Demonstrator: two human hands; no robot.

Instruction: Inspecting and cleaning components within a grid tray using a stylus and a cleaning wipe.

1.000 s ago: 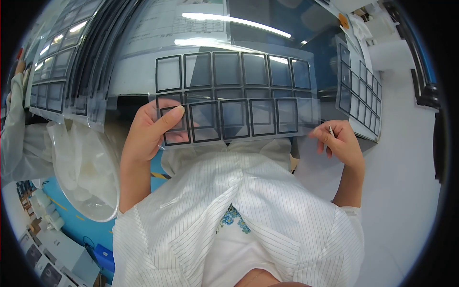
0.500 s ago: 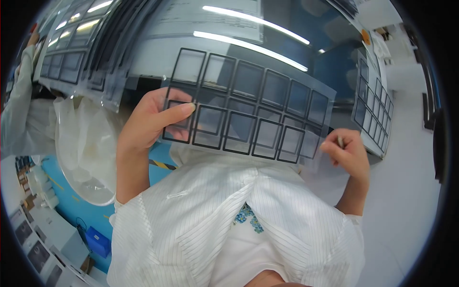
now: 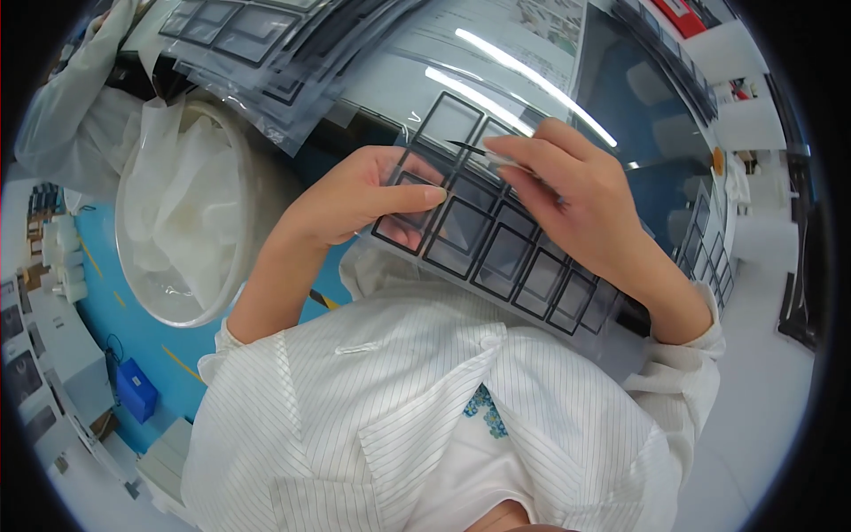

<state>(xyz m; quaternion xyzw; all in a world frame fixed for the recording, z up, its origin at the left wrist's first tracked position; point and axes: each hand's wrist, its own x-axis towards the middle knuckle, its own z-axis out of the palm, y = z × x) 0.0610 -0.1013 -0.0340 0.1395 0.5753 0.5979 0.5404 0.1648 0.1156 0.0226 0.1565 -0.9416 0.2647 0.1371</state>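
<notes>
A clear plastic sheet (image 3: 502,259) with rows of black rectangular frames is held up, tilted, in front of my body. My left hand (image 3: 350,199) pinches its left end, thumb on top and fingers seen through the film beneath. Over the sheet's upper part is my right hand (image 3: 581,199), its fingers closed round a slim pointed tool (image 3: 474,149) with a dark tip. That tip lies over the upper frames near the left end; whether it touches the film I cannot tell. My right hand and forearm hide part of the sheet's right side.
Similar framed sheets lie stacked (image 3: 292,66) at the far left, and more stand at the right (image 3: 705,244). A round bin (image 3: 266,168) holding crumpled white film is at my left, near another person's pale sleeve (image 3: 66,129). A blue box (image 3: 136,390) sits on the floor.
My right hand has come from beyond the sheet's right end up and left over its frames, bringing the tool's tip into view. The sheet has shifted right and tilted more.
</notes>
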